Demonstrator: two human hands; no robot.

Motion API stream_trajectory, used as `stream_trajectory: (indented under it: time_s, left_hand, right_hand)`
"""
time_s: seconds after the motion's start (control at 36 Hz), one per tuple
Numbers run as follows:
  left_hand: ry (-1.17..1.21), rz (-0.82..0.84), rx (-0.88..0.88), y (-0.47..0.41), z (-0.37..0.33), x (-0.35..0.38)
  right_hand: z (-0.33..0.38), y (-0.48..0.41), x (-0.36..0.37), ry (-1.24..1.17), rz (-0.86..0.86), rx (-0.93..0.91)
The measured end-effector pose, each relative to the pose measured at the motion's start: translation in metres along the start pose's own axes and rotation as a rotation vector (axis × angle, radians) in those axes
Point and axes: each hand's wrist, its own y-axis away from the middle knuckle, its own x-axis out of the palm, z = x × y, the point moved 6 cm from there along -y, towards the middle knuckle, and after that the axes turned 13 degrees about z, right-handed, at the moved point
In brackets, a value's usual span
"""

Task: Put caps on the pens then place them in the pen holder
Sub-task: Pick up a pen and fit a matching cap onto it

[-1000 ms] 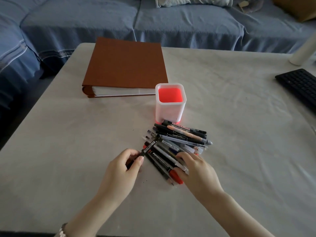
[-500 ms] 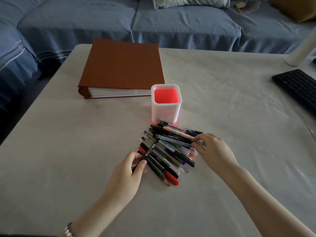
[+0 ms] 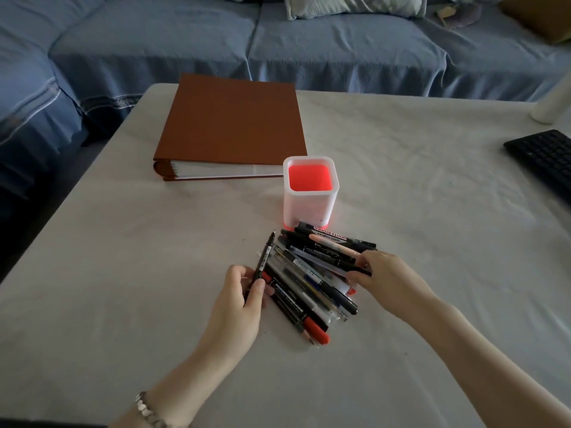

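Note:
A pile of pens (image 3: 312, 279) lies on the white table, just in front of the white pen holder (image 3: 310, 208) with a glowing red inside. My left hand (image 3: 239, 307) grips a thin black pen (image 3: 265, 257) near its lower end; the pen points up and away, its bare tip showing. My right hand (image 3: 383, 276) rests at the right side of the pile, its fingertips pinching a small black cap (image 3: 360, 270). The holder has no pens in it.
A brown binder (image 3: 231, 128) lies behind and left of the holder. A black keyboard (image 3: 543, 159) sits at the right edge, with a white post (image 3: 553, 103) behind it. A blue sofa (image 3: 278, 41) runs along the table's far side.
My left hand has lifted the black pen out of the pile and swung it more upright. My right hand moved from the pile's near end to its right side and closed on a cap.

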Motion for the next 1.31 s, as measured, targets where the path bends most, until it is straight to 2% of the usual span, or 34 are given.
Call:
stream_trajectory:
  time_s: [0.14, 0.25, 0.42, 0.5, 0.61, 0.69, 0.75, 0.78, 0.83, 0.92, 1.0, 1.19, 1.31]
  left_hand:
    - [0.264, -0.059, -0.051, -0.003, -0.006, -0.001]
    - [0.539, 0.006, -0.08, -0.003, -0.021, 0.013]
    - [0.626, 0.064, -0.076, -0.001, -0.033, 0.025]
    - [0.704, 0.081, -0.055, 0.002, -0.037, 0.024]
    - [0.713, 0.097, -0.028, 0.007, -0.043, 0.023]
    - [0.651, 0.099, -0.009, 0.008, -0.045, 0.019]
    - [0.59, 0.149, -0.001, 0.01, -0.048, 0.017]
    - [0.551, 0.192, 0.0, 0.011, -0.05, 0.017]
    - [0.503, 0.268, -0.02, 0.014, -0.051, 0.019]
    - [0.486, 0.317, -0.038, 0.017, -0.051, 0.022]
    - [0.516, 0.325, -0.044, 0.018, -0.052, 0.025]
    - [0.512, 0.24, -0.026, 0.023, -0.049, 0.027]
    - [0.475, 0.3, -0.067, 0.021, -0.049, 0.03]
  right_hand:
    - [0.013, 0.024, -0.001, -0.196, -0.054, -0.146]
    - [0.036, 0.043, 0.01, -0.379, 0.068, -0.233]
    - [0.06, 0.052, 0.027, -0.406, 0.213, -0.284]
    - [0.065, 0.051, 0.031, -0.499, 0.282, -0.272]
    - [0.074, 0.053, 0.033, -0.512, 0.32, -0.279]
    - [0.072, 0.049, 0.023, -0.505, 0.166, -0.276]
    - [0.063, 0.045, 0.007, -0.701, 0.007, -0.252]
    - [0.059, 0.044, 0.0, -0.844, -0.014, -0.247]
    - [0.056, 0.04, -0.004, -1.092, 0.039, -0.261]
    - [0.058, 0.037, 0.0, -1.23, 0.095, -0.278]
    - [0.058, 0.037, 0.005, -1.251, 0.073, -0.271]
    - [0.057, 0.044, 0.009, -1.075, -0.084, -0.233]
    - [0.051, 0.046, 0.014, -1.138, -0.122, -0.201]
